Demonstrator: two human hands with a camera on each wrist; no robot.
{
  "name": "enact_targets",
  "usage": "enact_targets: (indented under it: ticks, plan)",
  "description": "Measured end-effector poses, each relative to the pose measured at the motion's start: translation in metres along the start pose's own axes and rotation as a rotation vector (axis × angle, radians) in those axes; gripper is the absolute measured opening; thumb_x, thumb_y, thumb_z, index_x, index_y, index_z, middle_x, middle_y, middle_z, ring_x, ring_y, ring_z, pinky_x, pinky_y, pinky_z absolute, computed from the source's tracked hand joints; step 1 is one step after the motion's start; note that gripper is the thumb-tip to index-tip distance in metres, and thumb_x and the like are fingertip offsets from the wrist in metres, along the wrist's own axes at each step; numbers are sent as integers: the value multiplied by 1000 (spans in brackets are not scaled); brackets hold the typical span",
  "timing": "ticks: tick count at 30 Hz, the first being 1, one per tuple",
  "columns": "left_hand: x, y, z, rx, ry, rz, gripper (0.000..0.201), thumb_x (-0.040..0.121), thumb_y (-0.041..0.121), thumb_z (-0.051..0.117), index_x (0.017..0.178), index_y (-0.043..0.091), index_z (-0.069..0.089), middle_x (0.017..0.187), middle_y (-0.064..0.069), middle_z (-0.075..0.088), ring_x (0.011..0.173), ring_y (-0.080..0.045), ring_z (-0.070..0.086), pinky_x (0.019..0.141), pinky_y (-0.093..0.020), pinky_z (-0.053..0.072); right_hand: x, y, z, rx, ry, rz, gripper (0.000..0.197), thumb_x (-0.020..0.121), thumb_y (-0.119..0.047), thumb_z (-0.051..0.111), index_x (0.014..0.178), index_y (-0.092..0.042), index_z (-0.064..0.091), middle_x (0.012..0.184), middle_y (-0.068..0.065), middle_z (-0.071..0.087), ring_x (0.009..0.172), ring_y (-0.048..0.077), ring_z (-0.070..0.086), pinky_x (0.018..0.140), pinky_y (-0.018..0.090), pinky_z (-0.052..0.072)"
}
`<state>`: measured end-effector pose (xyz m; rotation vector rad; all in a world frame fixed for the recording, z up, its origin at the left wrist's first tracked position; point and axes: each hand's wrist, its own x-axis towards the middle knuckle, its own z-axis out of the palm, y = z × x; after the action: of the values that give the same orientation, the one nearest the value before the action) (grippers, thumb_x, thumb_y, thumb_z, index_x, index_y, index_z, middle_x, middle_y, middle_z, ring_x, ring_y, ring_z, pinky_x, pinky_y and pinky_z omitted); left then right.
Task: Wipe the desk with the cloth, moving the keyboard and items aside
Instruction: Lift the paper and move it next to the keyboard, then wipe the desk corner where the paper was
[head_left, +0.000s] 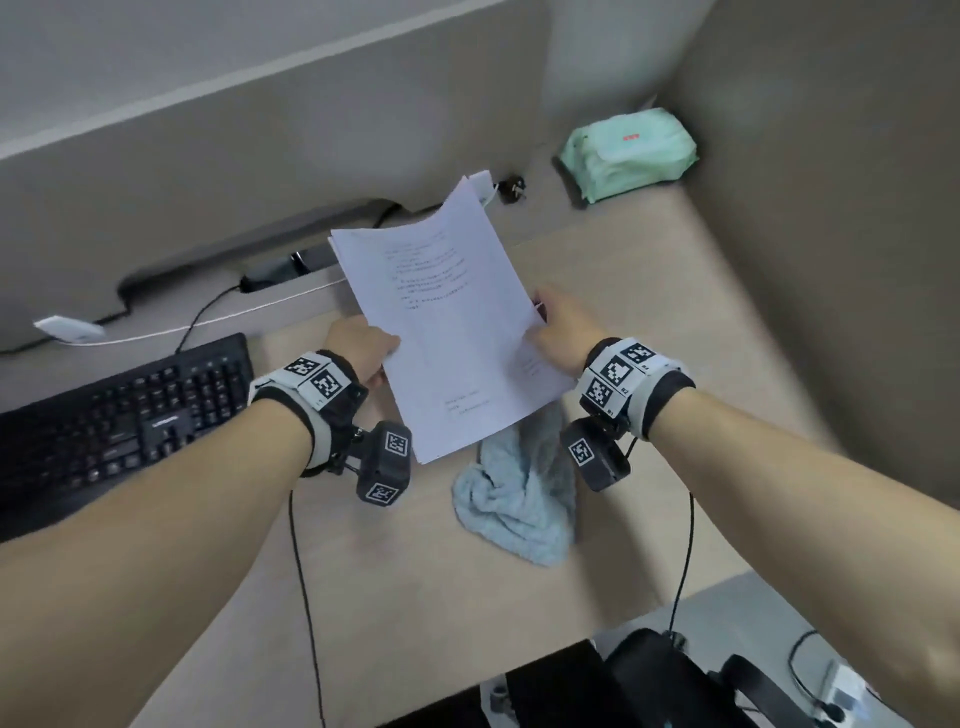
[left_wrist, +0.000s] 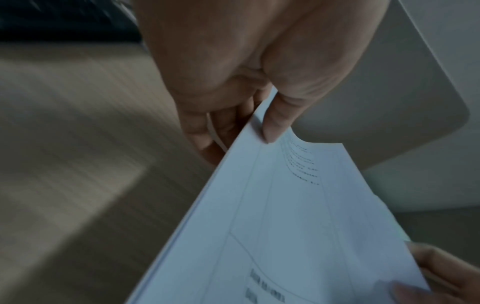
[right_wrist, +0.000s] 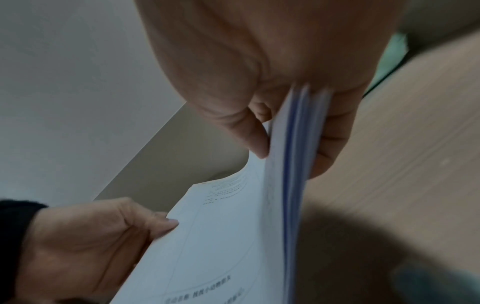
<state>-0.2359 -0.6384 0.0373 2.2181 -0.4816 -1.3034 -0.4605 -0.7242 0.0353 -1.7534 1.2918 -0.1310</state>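
A stack of printed white papers (head_left: 452, 322) is held up above the wooden desk (head_left: 649, 291) by both hands. My left hand (head_left: 363, 353) pinches its left edge, thumb on top and fingers under, as the left wrist view shows (left_wrist: 249, 127). My right hand (head_left: 558, 327) pinches the right edge of the papers (right_wrist: 293, 156) the same way. A crumpled light blue cloth (head_left: 519, 499) lies on the desk just below the papers, between my wrists. The black keyboard (head_left: 114, 426) sits at the left, beside my left forearm.
A green pack of wet wipes (head_left: 628, 153) lies in the far right corner by the partition walls. A black power strip (head_left: 291, 267) and cables run along the back of the desk. A small white card (head_left: 70, 330) lies behind the keyboard. A black chair (head_left: 649, 680) is below the desk edge.
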Motion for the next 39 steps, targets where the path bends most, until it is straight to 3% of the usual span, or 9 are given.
enact_targets:
  ticks: [3, 6, 10, 14, 19, 25, 30, 34, 39]
  plan:
    - [16, -35, -44, 103, 88, -7, 18, 87, 0, 57, 75, 13, 55, 105, -28, 65, 92, -37, 65, 89, -55, 54, 6, -22, 53, -17, -76, -2, 27, 85, 3, 50, 89, -23, 45, 78, -14, 47, 86, 20, 49, 53, 12, 30]
    - [42, -74, -81, 203, 128, -28, 6, 81, 4, 58, 86, 4, 60, 105, -25, 68, 97, -42, 66, 85, -56, 56, 11, -37, 100, -14, -139, 13, 25, 84, 2, 50, 104, -12, 52, 98, 3, 62, 94, 27, 58, 70, 24, 39]
    - [82, -121, -109, 227, 108, -59, 29, 64, 15, 52, 88, 9, 67, 94, -16, 72, 88, -38, 69, 80, -54, 59, 13, -48, 142, -53, -169, 36, 33, 84, 0, 51, 114, -11, 53, 108, 9, 65, 99, 28, 60, 76, 27, 41]
    - [55, -106, -112, 361, 144, -29, 33, 67, 24, 54, 95, 11, 64, 95, -10, 71, 82, -33, 68, 73, -41, 59, 10, -48, 143, -103, -167, 114, 35, 83, -3, 52, 116, -13, 60, 104, 2, 67, 99, 26, 62, 79, 27, 48]
    - [23, -85, -119, 591, 273, 19, 50, 87, 27, 59, 125, 1, 38, 118, -20, 58, 106, -41, 59, 77, -40, 45, -3, -40, 113, -284, -69, 243, 32, 84, -14, 56, 116, -11, 58, 113, 13, 63, 103, 33, 60, 84, 34, 52]
    - [25, -58, -82, 770, 63, 173, 29, 88, 26, 51, 107, 5, 53, 112, -17, 64, 85, -34, 56, 66, -33, 43, -53, -20, 78, -554, -105, 381, 33, 81, -34, 60, 106, -13, 59, 110, 11, 64, 92, 31, 60, 75, 32, 49]
    - [7, -48, -19, 833, -3, 407, 41, 92, 30, 53, 127, 9, 48, 133, -14, 49, 123, -35, 46, 96, -44, 44, -91, 0, 90, -687, -281, 493, 48, 79, -51, 66, 108, -14, 54, 146, 11, 40, 90, 25, 59, 71, 33, 47]
    - [-4, -47, 17, 969, -110, 611, 45, 93, 28, 52, 134, 11, 44, 140, -9, 44, 129, -30, 38, 95, -44, 44, -99, 15, 123, -665, -232, 466, 77, 78, -48, 70, 135, -5, 39, 148, 19, 21, 122, 34, 45, 95, 41, 47]
    - [1, -46, 37, 1116, -204, 742, 58, 93, 28, 53, 144, 10, 35, 156, -8, 28, 142, -28, 24, 110, -42, 33, -97, 40, 115, -581, -18, 249, 57, 85, -28, 64, 133, -6, 42, 136, 13, 39, 121, 32, 41, 96, 41, 47]
